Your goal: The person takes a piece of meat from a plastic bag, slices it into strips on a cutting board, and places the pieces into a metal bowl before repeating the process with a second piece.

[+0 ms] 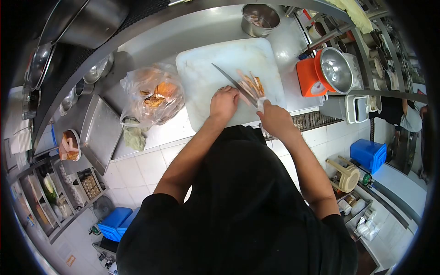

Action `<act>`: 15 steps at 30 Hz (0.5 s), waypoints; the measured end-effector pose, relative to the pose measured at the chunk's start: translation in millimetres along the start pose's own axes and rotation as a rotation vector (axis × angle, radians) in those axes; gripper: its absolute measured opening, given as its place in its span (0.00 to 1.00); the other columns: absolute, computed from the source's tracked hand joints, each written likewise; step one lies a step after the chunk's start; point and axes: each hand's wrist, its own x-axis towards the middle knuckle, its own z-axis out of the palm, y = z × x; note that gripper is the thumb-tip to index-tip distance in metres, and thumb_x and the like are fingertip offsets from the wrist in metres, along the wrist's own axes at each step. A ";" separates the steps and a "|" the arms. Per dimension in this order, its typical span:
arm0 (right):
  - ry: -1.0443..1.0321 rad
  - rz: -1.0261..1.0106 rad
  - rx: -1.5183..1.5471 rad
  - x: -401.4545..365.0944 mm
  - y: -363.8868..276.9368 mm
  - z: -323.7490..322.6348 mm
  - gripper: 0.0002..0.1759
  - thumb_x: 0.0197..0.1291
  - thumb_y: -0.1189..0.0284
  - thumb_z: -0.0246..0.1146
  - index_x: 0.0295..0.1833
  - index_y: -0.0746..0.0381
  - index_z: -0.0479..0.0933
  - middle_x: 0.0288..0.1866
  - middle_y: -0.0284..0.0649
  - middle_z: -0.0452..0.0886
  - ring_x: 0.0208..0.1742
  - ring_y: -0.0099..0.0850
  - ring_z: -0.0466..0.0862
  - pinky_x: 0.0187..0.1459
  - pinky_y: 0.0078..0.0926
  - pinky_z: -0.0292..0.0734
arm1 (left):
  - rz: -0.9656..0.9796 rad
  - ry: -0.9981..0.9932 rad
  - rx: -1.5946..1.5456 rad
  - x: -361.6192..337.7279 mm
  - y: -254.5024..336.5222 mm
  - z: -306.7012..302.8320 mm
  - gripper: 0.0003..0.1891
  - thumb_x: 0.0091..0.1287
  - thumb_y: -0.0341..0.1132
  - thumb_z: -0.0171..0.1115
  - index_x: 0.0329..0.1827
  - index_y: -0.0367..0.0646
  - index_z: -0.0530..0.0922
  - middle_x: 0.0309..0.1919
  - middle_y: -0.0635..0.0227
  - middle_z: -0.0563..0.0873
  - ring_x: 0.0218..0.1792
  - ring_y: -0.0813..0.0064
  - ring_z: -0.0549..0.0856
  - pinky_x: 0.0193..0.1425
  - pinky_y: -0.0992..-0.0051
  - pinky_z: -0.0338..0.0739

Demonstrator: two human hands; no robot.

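Note:
A long knife lies over the white cutting board, its blade pointing up and left. My right hand is closed round its handle, which has something white about it. My left hand is on the board beside the blade, fingers bent; whether anything is under them is hidden. Thin strips of pale and brown-edged food lie along the blade's right side. Left of the board, a clear plastic bag holds orange-brown food pieces.
A metal pot stands behind the board. To the right is an orange scale with a steel bowl. An empty metal tray and a crumpled greenish cloth are at the left. A person stands far right.

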 end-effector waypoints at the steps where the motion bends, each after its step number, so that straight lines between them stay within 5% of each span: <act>1: -0.001 0.009 -0.009 -5.3 4.4 6.0 0.22 0.77 0.59 0.63 0.57 0.70 0.73 0.39 0.58 0.90 0.44 0.56 0.92 0.47 0.53 0.86 | -0.002 0.002 0.002 -0.5 0.4 -0.3 0.04 0.66 0.30 0.70 0.43 0.46 0.88 0.43 0.64 0.90 0.48 0.55 0.89 0.55 0.58 0.85; 15: 0.008 0.025 -0.119 -31.2 28.2 30.0 0.21 0.78 0.58 0.62 0.55 0.68 0.71 0.33 0.55 0.89 0.36 0.55 0.92 0.38 0.54 0.86 | 0.077 0.076 -0.022 -2.9 -4.8 2.1 0.04 0.67 0.28 0.68 0.42 0.44 0.88 0.43 0.64 0.90 0.49 0.57 0.89 0.56 0.59 0.84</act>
